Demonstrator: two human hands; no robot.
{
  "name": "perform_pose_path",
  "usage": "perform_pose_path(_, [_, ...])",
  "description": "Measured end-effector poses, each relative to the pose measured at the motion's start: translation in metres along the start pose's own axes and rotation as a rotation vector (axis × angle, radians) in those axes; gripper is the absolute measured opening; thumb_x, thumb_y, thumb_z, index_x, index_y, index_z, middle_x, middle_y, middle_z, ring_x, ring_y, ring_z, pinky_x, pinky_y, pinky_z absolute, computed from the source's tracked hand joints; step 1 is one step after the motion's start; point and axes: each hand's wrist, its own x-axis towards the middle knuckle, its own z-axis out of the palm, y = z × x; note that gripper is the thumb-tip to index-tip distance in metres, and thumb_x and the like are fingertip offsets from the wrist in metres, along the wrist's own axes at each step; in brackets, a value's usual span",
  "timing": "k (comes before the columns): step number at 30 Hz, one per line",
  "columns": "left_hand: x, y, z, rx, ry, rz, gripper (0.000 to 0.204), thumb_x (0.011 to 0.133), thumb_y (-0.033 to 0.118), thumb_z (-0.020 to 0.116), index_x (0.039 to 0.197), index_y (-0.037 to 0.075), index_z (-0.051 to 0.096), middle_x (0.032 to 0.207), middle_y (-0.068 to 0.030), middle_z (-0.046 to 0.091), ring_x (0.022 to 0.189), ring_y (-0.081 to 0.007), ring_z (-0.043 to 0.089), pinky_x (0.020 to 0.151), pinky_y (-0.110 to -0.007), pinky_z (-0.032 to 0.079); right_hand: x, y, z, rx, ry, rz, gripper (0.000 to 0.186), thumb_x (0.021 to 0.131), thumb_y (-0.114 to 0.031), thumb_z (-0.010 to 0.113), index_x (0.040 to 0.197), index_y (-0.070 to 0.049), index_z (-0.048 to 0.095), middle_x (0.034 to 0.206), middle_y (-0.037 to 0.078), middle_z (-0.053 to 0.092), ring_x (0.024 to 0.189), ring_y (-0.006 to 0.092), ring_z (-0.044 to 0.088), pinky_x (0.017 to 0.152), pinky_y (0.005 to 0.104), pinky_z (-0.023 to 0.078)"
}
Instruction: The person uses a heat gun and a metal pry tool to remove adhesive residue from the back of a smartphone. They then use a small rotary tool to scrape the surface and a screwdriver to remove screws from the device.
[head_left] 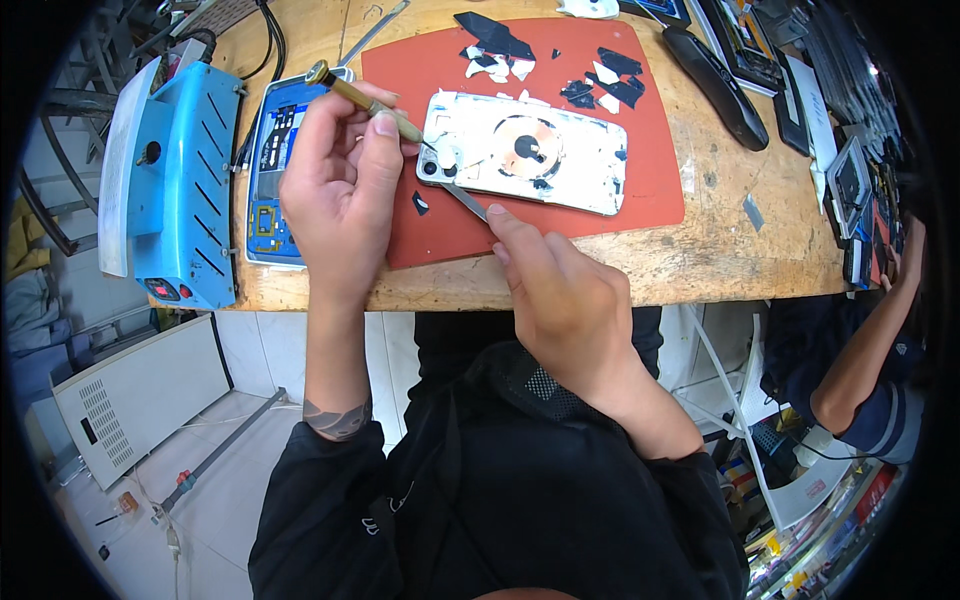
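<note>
A white phone back housing (560,150) with a copper-coloured coil at its centre lies on a red work mat (655,170). My left hand (340,190) grips a brass-handled tool (362,98) whose tip rests at the housing's left corner, by the camera holes. My right hand (560,290) pinches a thin metal blade (466,203) that points up-left under the housing's lower left edge. Black and white broken fragments (545,62) lie scattered at the mat's far side.
An opened phone body with a blue frame (270,150) lies left of the mat, beside a blue machine (185,170). Dark handsets, a black remote-shaped object (715,85) and parts crowd the bench's right end. Another person's arm (870,350) is at the right.
</note>
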Motion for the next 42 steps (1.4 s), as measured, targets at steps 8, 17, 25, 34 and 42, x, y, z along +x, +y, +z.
perform_pose_path(8, [-0.0007, 0.0005, 0.0017, 0.009, 0.007, 0.006, 0.018, 0.108, 0.006, 0.064, 0.121, -0.008, 0.062, 0.105, -0.0102, 0.072, 0.095, -0.0114, 0.071, 0.085, -0.026, 0.059, -0.0012, 0.0006, 0.0, -0.01, -0.007, -0.007, 0.041, 0.093, -0.002, 0.077, 0.134, -0.007, 0.072, 0.079, 0.008, 0.064, 0.065, 0.0261, 0.069, 0.058, 0.0358, 0.054])
perform_pose_path(17, [0.0007, 0.0011, 0.0002, 0.127, -0.008, 0.021, 0.017, 0.106, 0.003, 0.065, 0.118, -0.008, 0.063, 0.105, -0.01, 0.072, 0.095, -0.0118, 0.071, 0.085, -0.026, 0.059, -0.0026, 0.0007, 0.0026, -0.004, 0.017, -0.019, 0.043, 0.093, -0.003, 0.078, 0.135, -0.006, 0.071, 0.078, 0.008, 0.06, 0.065, 0.0257, 0.067, 0.058, 0.0366, 0.053])
perform_pose_path(25, [-0.0007, 0.0013, 0.001, 0.071, 0.005, 0.033, 0.016, 0.106, 0.003, 0.064, 0.119, -0.008, 0.064, 0.104, -0.0095, 0.072, 0.094, -0.0113, 0.071, 0.084, -0.025, 0.058, -0.0018, 0.0021, 0.0031, 0.002, 0.012, -0.018, 0.047, 0.091, 0.0, 0.074, 0.137, -0.007, 0.07, 0.079, 0.008, 0.058, 0.063, 0.0259, 0.067, 0.057, 0.037, 0.054])
perform_pose_path(34, [-0.0016, 0.0013, 0.0016, 0.068, 0.03, 0.041, 0.015, 0.107, 0.002, 0.063, 0.119, -0.006, 0.063, 0.106, -0.0094, 0.071, 0.094, -0.0114, 0.071, 0.084, -0.025, 0.057, 0.0007, -0.0011, 0.0007, -0.003, -0.014, 0.025, 0.04, 0.094, -0.003, 0.077, 0.133, -0.008, 0.072, 0.079, 0.008, 0.064, 0.065, 0.0275, 0.069, 0.059, 0.0373, 0.055])
perform_pose_path(42, [0.0006, -0.0022, -0.0072, 0.002, 0.103, 0.058, 0.017, 0.112, 0.01, 0.052, 0.124, -0.001, 0.056, 0.102, -0.0068, 0.061, 0.093, -0.0128, 0.061, 0.086, -0.031, 0.053, 0.0048, -0.0043, -0.0023, 0.038, -0.001, 0.091, 0.032, 0.098, -0.006, 0.074, 0.13, -0.01, 0.073, 0.08, 0.009, 0.066, 0.066, 0.0295, 0.069, 0.06, 0.0379, 0.055])
